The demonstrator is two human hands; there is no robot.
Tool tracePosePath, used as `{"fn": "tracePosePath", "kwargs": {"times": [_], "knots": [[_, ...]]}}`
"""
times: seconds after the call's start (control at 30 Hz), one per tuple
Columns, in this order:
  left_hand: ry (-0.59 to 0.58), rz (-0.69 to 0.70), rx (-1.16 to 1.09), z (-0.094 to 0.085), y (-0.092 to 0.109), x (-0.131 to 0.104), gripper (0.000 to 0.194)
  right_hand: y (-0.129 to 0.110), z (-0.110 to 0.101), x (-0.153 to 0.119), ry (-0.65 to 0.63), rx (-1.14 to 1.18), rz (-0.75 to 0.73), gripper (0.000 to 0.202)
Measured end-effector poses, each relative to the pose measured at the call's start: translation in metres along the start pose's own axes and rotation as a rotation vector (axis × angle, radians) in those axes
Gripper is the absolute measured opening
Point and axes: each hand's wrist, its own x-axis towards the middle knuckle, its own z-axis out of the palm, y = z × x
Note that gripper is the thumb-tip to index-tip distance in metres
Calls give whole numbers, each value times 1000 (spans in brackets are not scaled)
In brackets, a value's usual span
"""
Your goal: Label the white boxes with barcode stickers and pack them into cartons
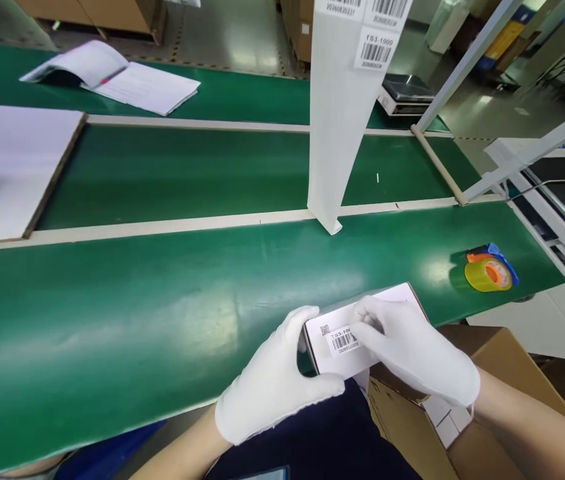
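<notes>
Dark clothing [312,433] fills the bottom centre of the frame, and our bare forearms reach up past it into white gloves. Our left hand [282,380], at lower centre, is wrapped around the left end of a white box [355,362], gripping it at a slight tilt over the bench edge. Our right hand [407,340] comes across from the lower right, thumb and finger closed in a pinch on the right edge of a barcode label [345,340].

That label lies over the box's upper face, beside a small printed square code [324,329]. We judge the placing to be well along: the left part is in position and readable. Its right end is hidden under our fingers, so we cannot tell whether it is stuck down; pressing that end flat seems to be what is left.

At lower right, beneath our right arm, a brown carton [517,380] holds small white boxes [447,417]; whether they bear labels we cannot see. Farther off, on the green bench [162,300], yellow tape [487,275] sits at right. Beyond our hands, a white strip [340,120] descends from the top edge, with more labels [375,48] on it, so more labelling appears to remain. Papers [147,87] lie at upper left.
</notes>
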Motion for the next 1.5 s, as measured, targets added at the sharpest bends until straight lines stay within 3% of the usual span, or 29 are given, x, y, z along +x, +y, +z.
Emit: {"fn": "tracePosePath", "kwargs": {"times": [0.43, 0.7, 1.13, 1.33, 1.5], "knots": [[-49, 7, -24, -5, 11, 2, 85, -2, 8, -2, 69, -184, -32, 21], [-37, -51, -28, -3, 5, 1, 97, 3, 12, -4, 102, -200, -91, 20], [-34, -17, -27, -4, 10, 0, 89, 3, 15, -6, 113, -245, -77, 19], [-20, -65, 41, -3, 8, -1, 101, 4, 16, -5, 114, -247, -77, 19], [27, 2, 91, -3, 13, -4, 88, 4, 18, -4, 117, -254, -72, 19]]}}
